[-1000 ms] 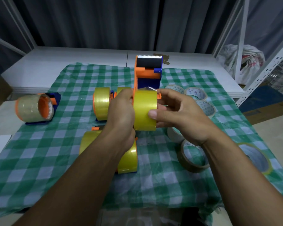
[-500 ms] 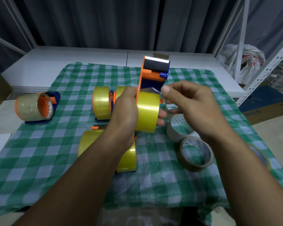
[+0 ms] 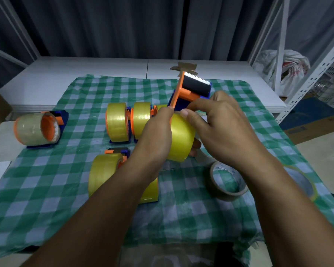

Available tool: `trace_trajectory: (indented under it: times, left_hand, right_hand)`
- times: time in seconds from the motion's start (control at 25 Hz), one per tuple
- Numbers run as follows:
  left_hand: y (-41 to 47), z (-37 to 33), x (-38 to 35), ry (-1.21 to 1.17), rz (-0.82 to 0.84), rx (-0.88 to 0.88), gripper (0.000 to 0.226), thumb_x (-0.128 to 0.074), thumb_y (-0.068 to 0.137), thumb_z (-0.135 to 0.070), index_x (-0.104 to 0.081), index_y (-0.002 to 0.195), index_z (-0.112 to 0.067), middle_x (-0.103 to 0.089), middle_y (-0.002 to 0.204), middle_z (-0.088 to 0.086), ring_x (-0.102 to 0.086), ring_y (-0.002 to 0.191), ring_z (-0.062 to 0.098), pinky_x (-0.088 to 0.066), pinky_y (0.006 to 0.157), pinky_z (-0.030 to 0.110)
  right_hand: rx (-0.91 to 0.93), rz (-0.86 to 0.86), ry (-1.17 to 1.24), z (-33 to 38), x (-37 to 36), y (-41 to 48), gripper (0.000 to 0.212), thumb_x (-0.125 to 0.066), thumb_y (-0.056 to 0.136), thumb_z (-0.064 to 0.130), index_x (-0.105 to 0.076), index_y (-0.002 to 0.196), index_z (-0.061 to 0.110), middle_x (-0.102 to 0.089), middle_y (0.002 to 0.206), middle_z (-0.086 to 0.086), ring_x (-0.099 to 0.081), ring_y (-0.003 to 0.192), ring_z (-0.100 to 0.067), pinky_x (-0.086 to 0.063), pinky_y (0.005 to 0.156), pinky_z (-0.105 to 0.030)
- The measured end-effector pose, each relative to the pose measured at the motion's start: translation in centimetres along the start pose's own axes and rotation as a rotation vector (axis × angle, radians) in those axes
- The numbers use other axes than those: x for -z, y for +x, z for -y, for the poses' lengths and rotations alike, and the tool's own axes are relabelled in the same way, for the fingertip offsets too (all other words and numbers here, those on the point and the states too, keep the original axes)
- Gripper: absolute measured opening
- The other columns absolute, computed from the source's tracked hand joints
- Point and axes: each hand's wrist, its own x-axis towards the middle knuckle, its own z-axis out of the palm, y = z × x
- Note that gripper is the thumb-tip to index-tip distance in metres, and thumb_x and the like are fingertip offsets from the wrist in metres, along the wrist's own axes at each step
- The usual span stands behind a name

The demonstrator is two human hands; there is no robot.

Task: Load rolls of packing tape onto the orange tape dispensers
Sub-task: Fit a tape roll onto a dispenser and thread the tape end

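Note:
My left hand [image 3: 154, 135] grips an orange and blue tape dispenser [image 3: 191, 89] by its body, lifted above the cloth and tilted to the right. A yellow tape roll [image 3: 180, 139] sits on that dispenser. My right hand [image 3: 220, 128] is at the top of the roll, thumb and forefinger pinching the tape end near the orange frame. Two loaded dispensers with yellow rolls [image 3: 118, 122] stand side by side behind my left hand. Another loaded dispenser [image 3: 102, 170] lies under my left forearm.
A green checked cloth [image 3: 46, 185] covers the white table. A dispenser with a clear roll [image 3: 35, 128] lies at the left edge. Loose rolls lie on the right: a brown one [image 3: 228, 182] and a yellow-rimmed one [image 3: 305, 184]. Metal shelving [image 3: 316, 70] stands at the right.
The held dispenser has tilted further to the right. My right hand has moved from the roll's side up to its top, where it now pinches the tape end.

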Motion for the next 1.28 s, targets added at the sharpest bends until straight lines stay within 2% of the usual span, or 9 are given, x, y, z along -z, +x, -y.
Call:
trace_trajectory:
  times: [0.2,0.32,0.44,0.6,0.72,0.8,0.96,1.08,1.28]
  left_hand:
    - [-0.2,0.1,-0.2,0.016,-0.007,0.023,0.036,-0.036,0.106,-0.038,-0.061,0.114,-0.012,-0.070,0.060,0.004,-0.068,0.051,0.019,-0.054,0.047,0.026]
    - [0.4,0.7,-0.4,0.094,-0.069,0.033,0.040,-0.041,0.103,-0.046,-0.065,0.110,-0.015,-0.064,0.086,0.011,-0.063,0.077,0.027,-0.051,0.073,0.039]
    - [0.5,0.9,-0.5,0.124,-0.081,0.013,0.039,-0.041,0.101,-0.048,-0.066,0.096,-0.019,-0.055,0.093,0.009,-0.056,0.083,0.035,-0.047,0.083,0.045]
    - [0.6,0.8,-0.3,0.078,-0.090,-0.045,0.040,-0.043,0.095,-0.051,-0.066,0.090,-0.018,-0.056,0.090,0.011,-0.053,0.083,0.027,-0.045,0.080,0.045]
    - [0.7,0.8,-0.1,0.061,-0.097,-0.023,0.044,-0.043,0.101,-0.049,-0.068,0.113,-0.014,-0.070,0.102,0.012,-0.067,0.088,0.026,-0.054,0.078,0.042]
    - [0.2,0.6,-0.1,0.028,-0.060,0.032,0.045,-0.042,0.104,-0.044,-0.064,0.120,-0.009,-0.074,0.084,0.015,-0.073,0.066,0.028,-0.058,0.055,0.033]
    - [-0.6,0.4,-0.1,0.030,0.042,0.049,0.053,-0.034,0.108,-0.039,-0.065,0.107,0.004,-0.069,0.061,0.018,-0.066,0.047,0.030,-0.050,0.042,0.026]
    - [-0.8,0.2,-0.2,0.008,0.056,0.057,0.053,-0.033,0.109,-0.038,-0.067,0.089,-0.002,-0.068,0.058,0.017,-0.064,0.046,0.029,-0.053,0.045,0.029]
    - [-0.9,0.4,-0.1,0.046,0.056,0.084,0.052,-0.034,0.109,-0.038,-0.067,0.087,-0.004,-0.068,0.057,0.017,-0.065,0.046,0.028,-0.055,0.048,0.032]
  right_hand:
    - [-0.036,0.028,0.065,0.2,0.2,0.0,0.017,-0.060,0.098,0.037,-0.074,0.101,0.026,-0.053,0.088,0.001,-0.049,0.094,-0.020,-0.032,0.072,-0.032]
    - [-0.058,-0.009,0.103,0.3,0.2,-0.1,0.013,-0.065,0.096,0.032,-0.075,0.092,0.024,-0.060,0.085,0.005,-0.053,0.090,-0.017,-0.035,0.069,-0.032]
    - [-0.027,-0.113,-0.002,0.5,-0.6,-0.3,0.010,-0.067,0.094,0.029,-0.075,0.093,0.024,-0.045,0.080,0.006,-0.046,0.090,-0.021,-0.027,0.068,-0.032]
    - [0.084,-0.330,-0.158,0.7,-1.6,-0.6,0.011,-0.068,0.090,0.022,-0.075,0.085,0.016,-0.053,0.120,-0.014,-0.040,0.118,-0.035,-0.039,0.089,-0.045]
    - [0.064,-0.226,-0.103,0.8,-1.4,-0.5,0.013,-0.063,0.095,0.022,-0.071,0.089,0.013,-0.031,0.159,-0.020,-0.013,0.152,-0.037,-0.027,0.111,-0.052]
    - [0.006,-0.112,-0.070,0.6,-1.1,-0.3,0.014,-0.060,0.098,0.020,-0.068,0.097,0.009,-0.025,0.163,-0.020,-0.013,0.154,-0.033,-0.025,0.115,-0.045]
    - [-0.001,-0.076,-0.060,0.2,-0.4,-0.1,0.010,-0.061,0.098,0.020,-0.064,0.098,0.010,-0.047,0.140,-0.010,-0.048,0.123,-0.031,-0.033,0.083,-0.030]
    - [0.004,-0.076,-0.014,0.0,0.0,0.0,0.009,-0.063,0.097,0.022,-0.064,0.098,0.012,-0.048,0.122,-0.005,-0.049,0.106,-0.026,-0.030,0.078,-0.028]
    - [-0.022,0.009,0.042,-0.1,1.0,0.2,0.009,-0.057,0.100,0.026,-0.058,0.093,0.020,-0.050,0.103,-0.002,-0.047,0.091,-0.019,-0.029,0.071,-0.031]
